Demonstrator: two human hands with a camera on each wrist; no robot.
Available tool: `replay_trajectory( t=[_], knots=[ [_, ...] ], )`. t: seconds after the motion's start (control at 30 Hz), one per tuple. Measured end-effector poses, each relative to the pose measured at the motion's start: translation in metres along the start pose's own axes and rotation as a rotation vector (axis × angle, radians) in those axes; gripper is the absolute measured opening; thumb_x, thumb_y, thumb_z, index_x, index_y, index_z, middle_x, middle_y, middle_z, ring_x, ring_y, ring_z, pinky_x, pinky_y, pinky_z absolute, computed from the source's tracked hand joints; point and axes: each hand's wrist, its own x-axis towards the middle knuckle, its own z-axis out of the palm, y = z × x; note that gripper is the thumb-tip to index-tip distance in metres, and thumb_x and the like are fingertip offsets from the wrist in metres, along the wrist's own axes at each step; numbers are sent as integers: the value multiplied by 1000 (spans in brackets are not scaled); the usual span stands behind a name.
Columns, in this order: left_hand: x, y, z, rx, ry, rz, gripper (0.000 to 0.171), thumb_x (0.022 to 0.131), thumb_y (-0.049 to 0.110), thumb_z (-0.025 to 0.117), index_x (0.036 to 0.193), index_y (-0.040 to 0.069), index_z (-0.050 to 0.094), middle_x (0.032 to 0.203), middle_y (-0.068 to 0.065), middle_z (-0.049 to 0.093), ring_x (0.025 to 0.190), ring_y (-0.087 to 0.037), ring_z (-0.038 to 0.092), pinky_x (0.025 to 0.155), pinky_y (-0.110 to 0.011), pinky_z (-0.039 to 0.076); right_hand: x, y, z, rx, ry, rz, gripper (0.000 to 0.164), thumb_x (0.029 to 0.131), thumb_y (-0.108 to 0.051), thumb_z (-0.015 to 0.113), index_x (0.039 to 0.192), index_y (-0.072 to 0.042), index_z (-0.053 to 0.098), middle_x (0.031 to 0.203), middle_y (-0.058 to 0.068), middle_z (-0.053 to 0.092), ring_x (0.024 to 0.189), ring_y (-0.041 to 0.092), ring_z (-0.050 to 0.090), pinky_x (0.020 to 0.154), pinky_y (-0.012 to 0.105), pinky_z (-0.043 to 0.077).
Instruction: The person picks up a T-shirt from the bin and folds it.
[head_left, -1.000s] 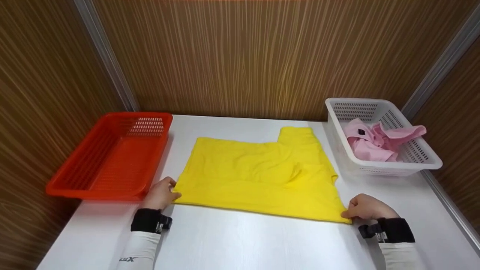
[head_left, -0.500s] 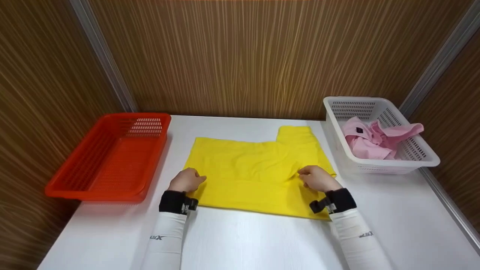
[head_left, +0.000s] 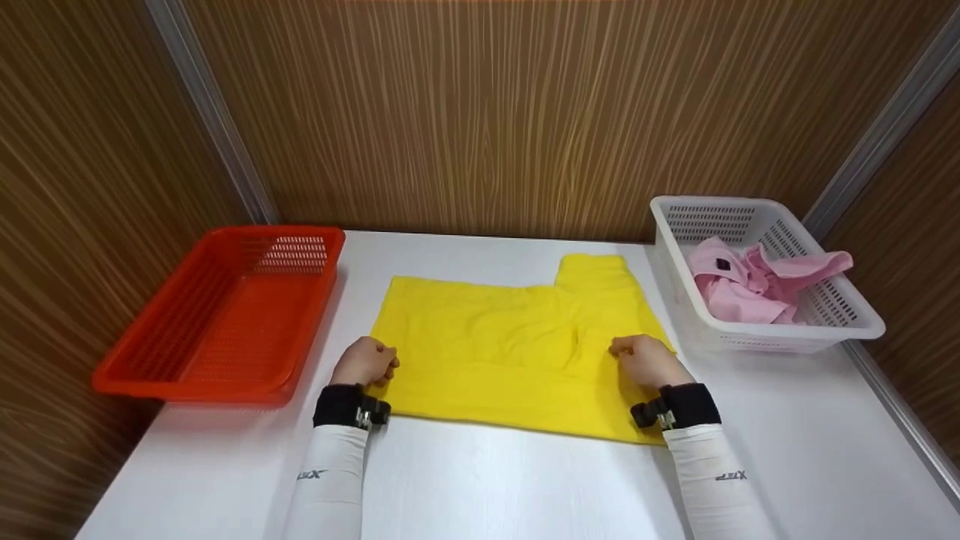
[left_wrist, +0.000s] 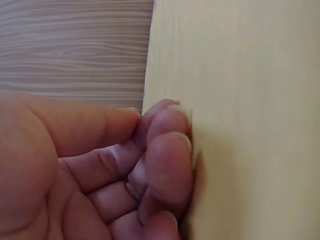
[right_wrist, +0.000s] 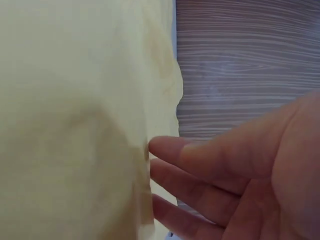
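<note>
A yellow shirt (head_left: 480, 352) lies folded on the white table, with a narrower part sticking out at its back right and small creases near its middle. At its left side is my left hand (head_left: 365, 361). In the left wrist view its fingers (left_wrist: 170, 165) are curled, the thumb meets the index finger, and no cloth shows between them. My right hand (head_left: 649, 360) is over the right part of the shirt. The right wrist view shows its thumb and loosely bent fingers (right_wrist: 195, 185) touching a cloth edge, with no clear grip.
A red plastic basket (head_left: 187, 390) stands at the left. At the back right, a white basket (head_left: 787, 330) holds a crumpled pink garment (head_left: 742, 281) that hangs partly over its rim. Brown wood-grain panels (head_left: 465, 112) enclose the table's back and sides.
Both hands have let go of the shirt's front corners and moved inward and back over its sides. Over the last half second they shifted only slightly, and the crease near the right hand changed shape.
</note>
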Motion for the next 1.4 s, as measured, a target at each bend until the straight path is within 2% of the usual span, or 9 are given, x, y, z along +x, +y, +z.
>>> replay_trajectory(
  t=[0.2,0.33,0.5,0.57,0.67,0.83,1.1,1.27,1.4],
  knots=[
    [-5,2,-2,26,-22,-55,37,107,22,50,81,2,69,62,-2,59,52,-13,54,51,-24,45,-4,-1,-4,19,-51,47,33,102,-13,54,124,7,69,133,30,64,100,37,62,86,42,50],
    [-3,8,-3,84,23,-24,37,105,24,52,79,3,66,60,-2,55,52,-14,50,52,-25,43,0,1,-12,94,18,72,36,104,-17,54,128,7,66,132,30,65,105,38,63,96,50,51],
    [19,18,-12,73,210,3,33,104,26,52,118,-3,60,111,-22,61,99,-35,60,85,-42,50,24,5,-29,270,139,129,40,106,-17,49,136,7,57,141,33,56,127,47,55,108,56,45],
    [34,22,-18,32,251,-13,44,104,26,51,137,-3,49,137,-31,49,125,-45,50,105,-51,44,39,9,-35,314,152,176,43,106,-19,47,140,7,51,147,35,48,134,48,49,114,57,40],
    [58,27,-23,-47,259,-55,58,103,25,49,148,-7,34,149,-37,36,139,-51,38,118,-55,34,60,19,-40,321,174,260,47,105,-21,47,145,5,47,154,34,40,140,47,41,120,57,31],
    [85,30,-20,-120,243,-66,66,102,24,53,151,-13,29,152,-35,40,142,-46,41,121,-50,34,82,40,-36,347,223,373,45,105,-22,48,143,2,51,150,30,48,131,40,47,116,52,34],
    [98,40,-6,-112,205,-115,69,99,41,62,145,-8,47,150,-25,52,142,-39,46,123,-58,23,97,62,-31,469,130,423,48,108,-28,48,147,-1,51,155,24,46,140,37,44,124,48,31],
    [105,44,-5,-202,259,-17,57,101,28,59,144,-9,52,147,-28,55,137,-39,52,120,-46,38,100,61,-36,456,87,361,52,108,-26,47,152,2,45,159,24,43,148,39,39,125,50,29],
    [109,42,-3,-301,363,74,40,100,13,54,135,-4,64,139,-25,62,127,-36,58,113,-44,44,94,54,-36,448,218,273,49,107,-19,49,151,3,46,158,25,43,150,40,37,126,50,28]
  ],
)
